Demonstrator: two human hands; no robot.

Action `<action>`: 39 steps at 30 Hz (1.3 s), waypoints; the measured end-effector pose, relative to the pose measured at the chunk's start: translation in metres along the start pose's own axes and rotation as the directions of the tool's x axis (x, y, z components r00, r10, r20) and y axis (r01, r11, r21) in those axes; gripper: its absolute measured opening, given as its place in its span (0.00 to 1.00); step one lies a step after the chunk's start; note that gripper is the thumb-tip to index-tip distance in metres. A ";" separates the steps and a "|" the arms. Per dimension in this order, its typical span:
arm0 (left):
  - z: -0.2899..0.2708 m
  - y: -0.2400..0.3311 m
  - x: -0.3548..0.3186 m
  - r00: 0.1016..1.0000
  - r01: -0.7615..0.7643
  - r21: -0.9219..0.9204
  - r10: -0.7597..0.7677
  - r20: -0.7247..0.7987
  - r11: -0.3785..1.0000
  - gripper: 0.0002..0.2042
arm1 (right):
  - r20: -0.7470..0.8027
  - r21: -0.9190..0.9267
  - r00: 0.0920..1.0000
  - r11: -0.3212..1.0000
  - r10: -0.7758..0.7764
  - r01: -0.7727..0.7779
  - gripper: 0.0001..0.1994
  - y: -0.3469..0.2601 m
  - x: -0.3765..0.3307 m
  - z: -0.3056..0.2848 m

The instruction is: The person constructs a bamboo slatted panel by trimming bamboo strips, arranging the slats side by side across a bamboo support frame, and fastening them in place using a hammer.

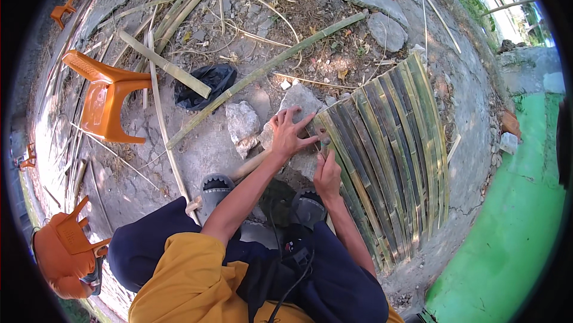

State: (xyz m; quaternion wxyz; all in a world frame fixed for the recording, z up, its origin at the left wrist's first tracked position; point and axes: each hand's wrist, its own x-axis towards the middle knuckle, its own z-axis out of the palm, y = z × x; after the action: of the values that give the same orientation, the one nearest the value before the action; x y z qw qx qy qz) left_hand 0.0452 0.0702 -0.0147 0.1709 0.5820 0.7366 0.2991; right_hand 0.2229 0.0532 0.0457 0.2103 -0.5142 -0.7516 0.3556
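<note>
My left hand is held with its fingers spread over a flat stone, beside the upper left corner of a panel of split bamboo slats. Nothing shows clearly between its fingers. Close by on the right, my right hand is wrapped around the handle of what looks like a small hammer. The hammer's head lies at the panel's left edge, near my left thumb. The slats run side by side, green and dark brown, and fan out toward the right.
A rough rock and a bamboo pole lie ahead on the left. Beyond them are a black plastic bag with a bamboo piece over it and an orange chair. Another person is at lower left. Green flooring runs along the right.
</note>
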 end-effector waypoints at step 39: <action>0.000 0.003 0.004 0.998 -0.031 0.022 0.032 -0.056 0.999 0.36 | 0.001 -0.095 0.999 0.995 0.033 -0.033 0.12 0.016 0.004 0.010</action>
State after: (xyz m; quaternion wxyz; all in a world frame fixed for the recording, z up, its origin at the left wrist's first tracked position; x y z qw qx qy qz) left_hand 0.0468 0.0742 -0.0122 0.1390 0.5866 0.7350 0.3103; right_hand 0.2244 0.0576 0.0272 0.1788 -0.5357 -0.7593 0.3234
